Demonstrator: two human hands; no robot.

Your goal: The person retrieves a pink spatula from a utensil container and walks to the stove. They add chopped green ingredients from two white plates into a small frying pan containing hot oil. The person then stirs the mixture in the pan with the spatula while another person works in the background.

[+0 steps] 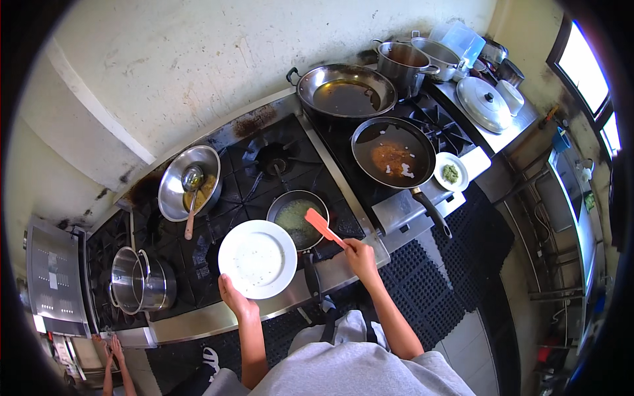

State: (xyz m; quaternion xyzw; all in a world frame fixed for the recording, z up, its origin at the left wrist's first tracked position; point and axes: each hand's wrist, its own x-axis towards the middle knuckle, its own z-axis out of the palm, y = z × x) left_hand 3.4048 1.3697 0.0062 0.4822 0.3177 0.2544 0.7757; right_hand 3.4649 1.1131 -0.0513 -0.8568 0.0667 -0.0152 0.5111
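Observation:
My left hand (238, 298) grips the lower left rim of a white plate (257, 259), which has small dark specks on it. My right hand (361, 258) is closed on the handle of a red-orange spatula (323, 227). The spatula's blade is over the right rim of a small frying pan (297, 222) on the stove; whether it touches the pan cannot be told. Greenish, bubbly liquid lies in that pan, and its black handle points towards me. The plate is just left of the pan and hides part of the stove.
A steel bowl (166, 198) with a ladle (192, 178) and steel pots (148, 287) stand at left. Behind right are a large oily pan (312, 106), a frying pan (363, 163) and a small dish (463, 180) of green paste. Another person's hands (115, 349) show at lower left.

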